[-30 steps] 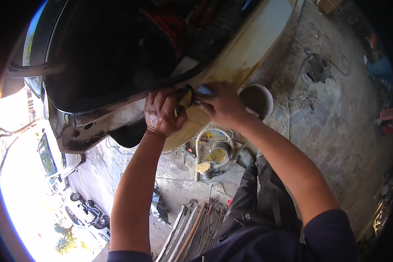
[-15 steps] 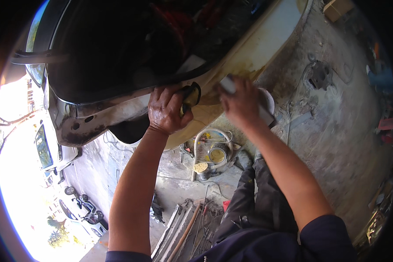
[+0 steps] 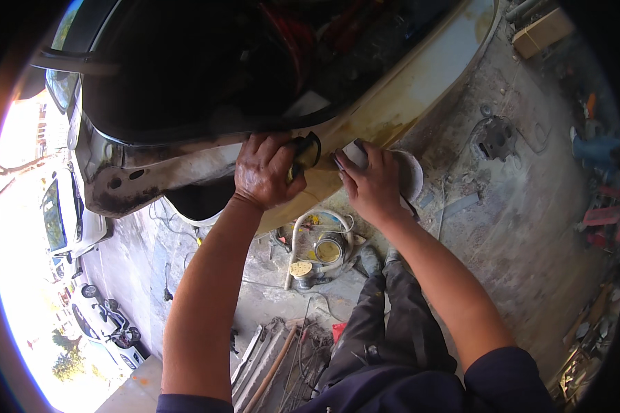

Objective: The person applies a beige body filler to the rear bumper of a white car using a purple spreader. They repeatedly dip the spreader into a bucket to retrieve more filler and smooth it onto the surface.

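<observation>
My right hand (image 3: 375,180) is closed over a long, pale grey sanding block (image 3: 355,153). The block's far end shows past my fingers and its near end by my wrist; the middle is hidden under my palm. It lies at the edge of a car body panel (image 3: 386,103) with patchy white and yellow-brown paint. Left of it, my left hand (image 3: 265,168) is closed around a black-rimmed, yellowish object (image 3: 306,153) at the panel below the dark rear window (image 3: 207,76). I cannot make out what kind of object that is.
A round whitish container (image 3: 411,175) stands beyond my right hand. On the floor are a sander with a perforated yellow pad (image 3: 300,270), its pale hose and an open tin (image 3: 329,249). Metal strips (image 3: 269,358) lie near my legs; a dark round part (image 3: 494,140) lies right.
My right hand has drawn nearer to me and slightly left along the panel edge with the sanding block. My left hand keeps its hold at about the same place. The view has shifted slightly.
</observation>
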Tool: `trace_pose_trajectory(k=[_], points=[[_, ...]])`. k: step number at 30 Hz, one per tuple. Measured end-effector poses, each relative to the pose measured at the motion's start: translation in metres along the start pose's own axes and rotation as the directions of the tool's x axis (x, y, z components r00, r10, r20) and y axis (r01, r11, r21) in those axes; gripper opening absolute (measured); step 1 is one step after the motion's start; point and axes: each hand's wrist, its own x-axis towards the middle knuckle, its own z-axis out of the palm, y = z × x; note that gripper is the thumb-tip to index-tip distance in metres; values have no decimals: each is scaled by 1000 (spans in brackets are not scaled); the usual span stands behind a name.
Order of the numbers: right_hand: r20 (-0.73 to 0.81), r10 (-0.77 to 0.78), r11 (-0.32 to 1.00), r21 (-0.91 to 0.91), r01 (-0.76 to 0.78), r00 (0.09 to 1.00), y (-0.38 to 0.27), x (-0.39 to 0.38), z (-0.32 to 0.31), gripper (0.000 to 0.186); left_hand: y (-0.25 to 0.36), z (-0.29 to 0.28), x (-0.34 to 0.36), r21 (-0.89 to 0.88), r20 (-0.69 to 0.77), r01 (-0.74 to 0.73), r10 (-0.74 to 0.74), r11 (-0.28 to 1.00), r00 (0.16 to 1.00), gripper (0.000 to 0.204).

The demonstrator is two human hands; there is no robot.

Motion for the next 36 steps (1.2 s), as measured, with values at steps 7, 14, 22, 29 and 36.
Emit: trace_pose_trajectory(k=[7, 14, 22, 29, 36], points=[[-187, 75, 951, -283, -127, 979, 74, 31, -30, 42, 4, -5, 6, -6, 16, -11, 11, 1000, 1000, 46], [-58, -28, 1000, -5, 28, 998, 8, -6, -4, 51, 17, -11, 13, 87, 75, 21, -27, 996, 997, 34], [-191, -90, 990, -127, 67, 977, 32, -6, 3, 45, 46, -14, 51, 157, 334, 145, -191, 977, 923, 22], [-94, -43, 988, -152, 29, 995, 67, 7, -24, 43, 83, -22, 82, 56, 346, 177, -185, 983, 920, 11], [-97, 135, 991, 6, -136, 986, -26, -20, 14, 42, 54, -25, 69, 106, 329, -42, 5, 993, 944, 11]])
